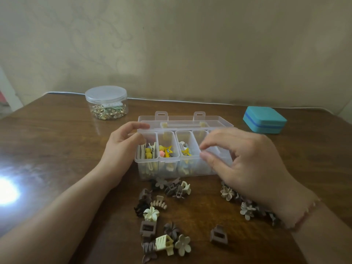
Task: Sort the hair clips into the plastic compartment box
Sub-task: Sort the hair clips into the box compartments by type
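A clear plastic compartment box [146, 161] stands open mid-table, its lid [185, 119] lying back behind it. The three left compartments hold colourful clips [167, 151]; the ones to the right look empty. My left hand [122, 147] grips the box's far left corner. My right hand [243, 161] hovers over the right compartments, thumb and forefinger close together with nothing visible between them. Brown and cream claw and flower hair clips [152, 214] lie scattered in front of the box. More flower clips [227, 193] sit partly hidden under my right wrist.
A round clear jar [106, 102] of gold trinkets stands at the back left. A blue case [264, 120] sits at the back right. The wooden table [57, 140] meets a wall behind. A bright glare [7, 191] lies at the left edge.
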The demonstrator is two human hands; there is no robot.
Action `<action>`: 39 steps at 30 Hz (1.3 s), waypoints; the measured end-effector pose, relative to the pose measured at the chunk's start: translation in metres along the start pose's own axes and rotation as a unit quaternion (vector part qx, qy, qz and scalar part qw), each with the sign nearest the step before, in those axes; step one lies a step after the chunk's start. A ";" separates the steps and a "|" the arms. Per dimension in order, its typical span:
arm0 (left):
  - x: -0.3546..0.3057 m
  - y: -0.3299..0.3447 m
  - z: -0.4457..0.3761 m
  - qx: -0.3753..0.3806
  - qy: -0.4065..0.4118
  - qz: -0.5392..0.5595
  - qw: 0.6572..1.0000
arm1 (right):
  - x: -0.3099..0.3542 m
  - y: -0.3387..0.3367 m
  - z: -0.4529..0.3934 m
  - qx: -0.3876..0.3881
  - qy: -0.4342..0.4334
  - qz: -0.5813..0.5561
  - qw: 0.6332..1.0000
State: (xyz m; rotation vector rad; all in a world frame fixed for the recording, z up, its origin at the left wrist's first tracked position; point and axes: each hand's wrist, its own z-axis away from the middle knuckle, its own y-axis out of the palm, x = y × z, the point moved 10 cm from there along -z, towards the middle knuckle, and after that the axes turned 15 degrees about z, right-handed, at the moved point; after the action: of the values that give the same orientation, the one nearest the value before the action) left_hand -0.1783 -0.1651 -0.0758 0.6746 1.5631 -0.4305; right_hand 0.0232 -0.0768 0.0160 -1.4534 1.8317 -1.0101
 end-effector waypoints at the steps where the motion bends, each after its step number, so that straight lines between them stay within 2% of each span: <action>1: -0.001 0.000 0.001 -0.003 0.000 0.000 1.000 | 0.010 0.005 0.001 0.020 -0.024 -0.007 0.999; 6: -0.001 -0.001 0.002 -0.009 0.004 -0.002 1.000 | 0.042 0.045 0.013 0.174 -0.101 0.077 0.976; 9: -0.001 -0.002 0.001 -0.012 0.005 -0.003 1.000 | 0.043 0.059 0.017 0.226 -0.120 0.098 0.962; 17: 0.000 0.000 0.000 0.002 0.007 -0.012 1.000 | 0.037 0.043 0.014 0.184 -0.104 0.074 0.975; 19: 0.000 -0.001 -0.001 0.003 0.006 -0.012 1.000 | 0.023 0.032 0.009 0.161 -0.066 0.058 0.983; 22: 0.001 -0.001 -0.001 0.002 0.003 -0.009 1.000 | -0.008 -0.001 0.001 0.046 0.036 -0.022 0.998; 24: 0.001 -0.001 -0.001 0.000 0.003 -0.009 1.000 | -0.026 -0.007 0.001 0.009 0.094 -0.028 0.995; 29: -0.002 0.001 0.001 -0.004 0.005 -0.007 1.000 | -0.030 0.015 0.004 0.056 0.100 0.070 0.991; 32: -0.003 0.001 0.002 -0.006 0.010 -0.007 1.000 | -0.006 -0.004 0.003 0.019 0.039 0.062 0.997; 34: -0.003 0.001 0.001 -0.006 0.011 -0.010 1.000 | 0.024 0.006 0.007 0.086 -0.055 0.013 0.995; 36: -0.002 0.001 0.001 -0.002 0.013 -0.010 1.000 | 0.051 0.027 0.019 0.183 -0.142 0.008 0.973; 39: -0.001 0.000 0.000 -0.003 0.009 -0.006 1.000 | 0.065 0.051 0.030 0.262 -0.198 0.037 0.944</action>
State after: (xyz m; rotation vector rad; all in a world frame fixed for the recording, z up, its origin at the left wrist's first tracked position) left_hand -0.1778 -0.1652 -0.0746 0.6657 1.5854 -0.4303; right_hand 0.0054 -0.1396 -0.0424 -1.1447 1.2019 -0.9847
